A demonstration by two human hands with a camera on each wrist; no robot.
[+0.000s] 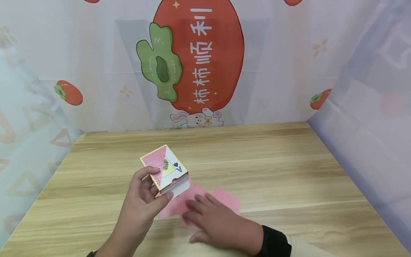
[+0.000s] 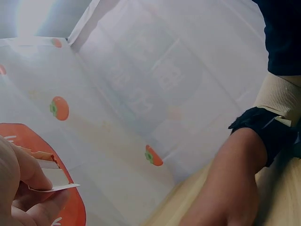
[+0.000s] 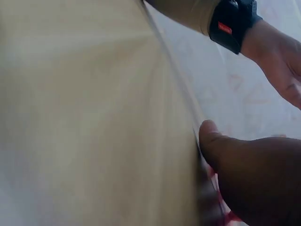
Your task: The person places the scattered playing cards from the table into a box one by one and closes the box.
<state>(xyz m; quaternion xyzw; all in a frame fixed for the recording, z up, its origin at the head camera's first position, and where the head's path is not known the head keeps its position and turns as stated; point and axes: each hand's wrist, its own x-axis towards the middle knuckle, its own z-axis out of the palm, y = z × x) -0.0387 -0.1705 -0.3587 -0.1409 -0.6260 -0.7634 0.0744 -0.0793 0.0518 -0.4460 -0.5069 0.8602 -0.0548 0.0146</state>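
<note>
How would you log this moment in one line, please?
left hand: holds card box | white flap: open | right hand: over pink cards | pink cards: backs up, on wooden table

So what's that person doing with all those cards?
Someone is handling playing cards at a wooden table. Their left hand holds a card box with an ace of spades on it, tilted above the table, its white flap sticking out. Their right hand is over some loose cards, which lie spread out with their pink patterned sides up.
</note>
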